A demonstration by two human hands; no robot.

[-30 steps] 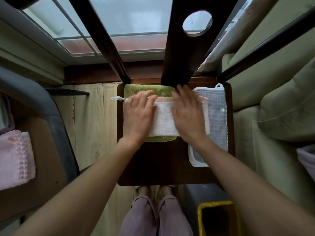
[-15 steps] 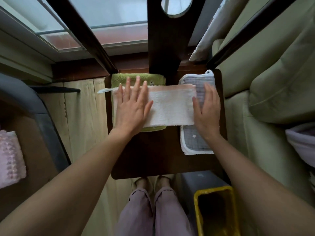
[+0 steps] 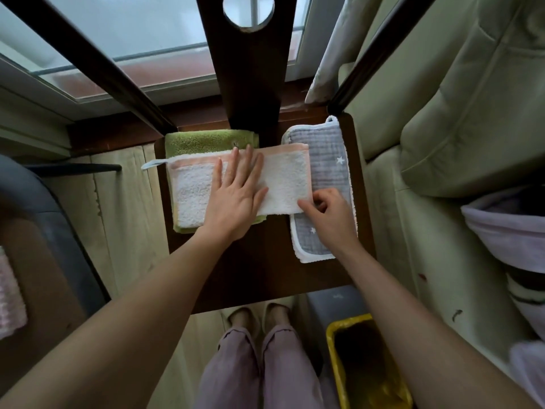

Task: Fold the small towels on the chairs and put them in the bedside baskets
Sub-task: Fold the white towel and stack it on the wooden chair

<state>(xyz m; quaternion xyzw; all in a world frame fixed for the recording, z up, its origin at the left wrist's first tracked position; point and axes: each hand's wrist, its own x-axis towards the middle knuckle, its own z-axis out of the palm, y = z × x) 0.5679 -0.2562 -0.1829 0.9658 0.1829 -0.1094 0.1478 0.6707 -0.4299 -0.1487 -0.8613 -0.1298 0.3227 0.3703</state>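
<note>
White towel (image 3: pixel 283 184): left hand (image 3: pixel 236 199) flat atop, right hand (image 3: pixel 330 219) grip pinching its near-right corner.

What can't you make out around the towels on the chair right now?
- Green towel, head view: mostly covered by the white towel.
- Grey star towel: partly under the right hand.
- Yellow bin: cut off by the bottom edge, inside dark.

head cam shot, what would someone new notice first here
Two bare arms reach onto a dark wooden chair seat, where a white towel with a pink border lies across a green towel and a grey star-print cloth. The left hand presses flat on the white towel's middle while the right hand pinches its near right corner. A yellow-rimmed bin sits on the floor at lower right.
</note>
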